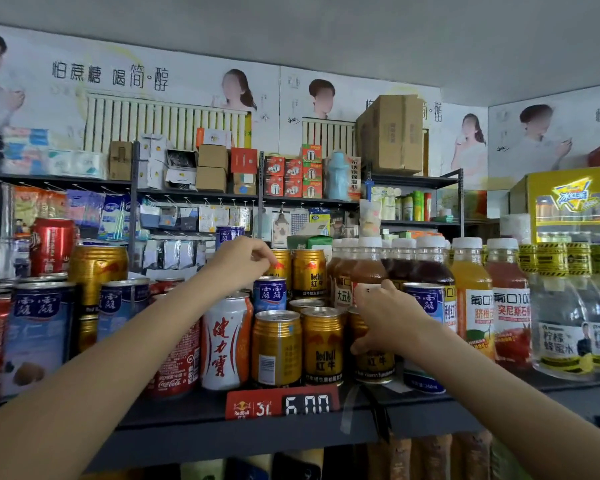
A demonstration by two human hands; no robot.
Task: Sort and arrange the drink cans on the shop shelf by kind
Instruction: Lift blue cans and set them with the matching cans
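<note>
Mixed drink cans stand on the dark shelf (194, 427). My left hand (239, 261) reaches to the back rows, its fingers curled just above a small blue can (270, 294) and against a gold Red Bull can (284, 265); what it holds is unclear. My right hand (392, 320) grips a gold Red Bull can (374, 365) at the front right. Two more gold cans (298, 348) stand in front between my arms. Next to them are a white and orange can (224, 341) and a red cola can (175, 368). Another blue can (426, 303) is behind my right hand.
Large blue cans (39, 334), red cans (51, 244) and a gold can (97, 271) crowd the left. Juice and water bottles (475, 306) line the right. A red price tag (281, 405) hangs on the shelf edge. Racks with boxes stand behind.
</note>
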